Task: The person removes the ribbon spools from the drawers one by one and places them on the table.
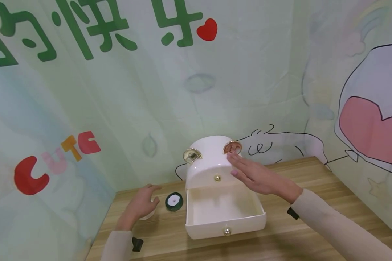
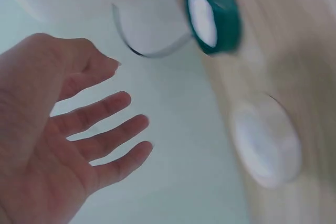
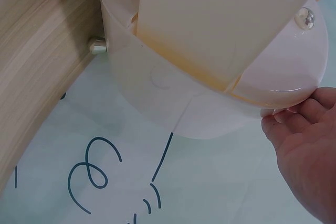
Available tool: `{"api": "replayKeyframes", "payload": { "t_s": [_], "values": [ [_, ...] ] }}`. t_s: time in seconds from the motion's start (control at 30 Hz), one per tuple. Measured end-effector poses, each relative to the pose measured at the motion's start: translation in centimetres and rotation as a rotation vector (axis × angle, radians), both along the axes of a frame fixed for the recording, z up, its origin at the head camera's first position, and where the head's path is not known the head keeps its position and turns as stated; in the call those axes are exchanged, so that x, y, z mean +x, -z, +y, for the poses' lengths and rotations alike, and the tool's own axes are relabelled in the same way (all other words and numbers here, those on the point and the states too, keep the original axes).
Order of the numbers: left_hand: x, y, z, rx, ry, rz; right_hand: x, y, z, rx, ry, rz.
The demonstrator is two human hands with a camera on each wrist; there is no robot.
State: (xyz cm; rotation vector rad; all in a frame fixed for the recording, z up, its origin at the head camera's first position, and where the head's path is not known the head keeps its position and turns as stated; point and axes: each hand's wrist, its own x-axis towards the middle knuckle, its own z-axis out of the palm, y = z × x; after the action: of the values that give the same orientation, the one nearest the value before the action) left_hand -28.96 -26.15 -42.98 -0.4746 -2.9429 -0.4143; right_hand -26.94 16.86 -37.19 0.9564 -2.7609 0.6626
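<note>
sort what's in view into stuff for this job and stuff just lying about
Likely part of the job:
- white box, right hand at its edge
- its open drawer
- perhaps the white roll and green roll, near the left hand

Just around:
- table
- printed wall cloth

Head view looks down; left wrist, nearer, shares its green roll [image 1: 174,201], right its white box [image 1: 210,154].

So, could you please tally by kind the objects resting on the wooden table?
Glossy white drawer box with a rounded top: 1
Round rolls, namely a dark green roll with a white centre and a plain white roll: 2
Total: 3
</note>
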Motion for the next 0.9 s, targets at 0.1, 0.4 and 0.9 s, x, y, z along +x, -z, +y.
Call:
{"api": "replayKeyframes", "payload": {
  "t_s": [0.1, 0.4, 0.9],
  "values": [
    [1.0, -1.2, 1.6, 0.016, 0.030, 0.090, 0.0, -0.1, 0.0, 0.002, 0.002, 0.010],
    [4.5, -4.5, 5.5, 0.098, 0.148, 0.227, 0.1, -0.3, 0.1, 0.006, 0.005, 0.021],
    [11.0, -6.7, 10.3, 0.156, 0.469, 0.369, 0.5, -0.3, -0.2, 0.009, 0.020, -0.001]
  ]
}}
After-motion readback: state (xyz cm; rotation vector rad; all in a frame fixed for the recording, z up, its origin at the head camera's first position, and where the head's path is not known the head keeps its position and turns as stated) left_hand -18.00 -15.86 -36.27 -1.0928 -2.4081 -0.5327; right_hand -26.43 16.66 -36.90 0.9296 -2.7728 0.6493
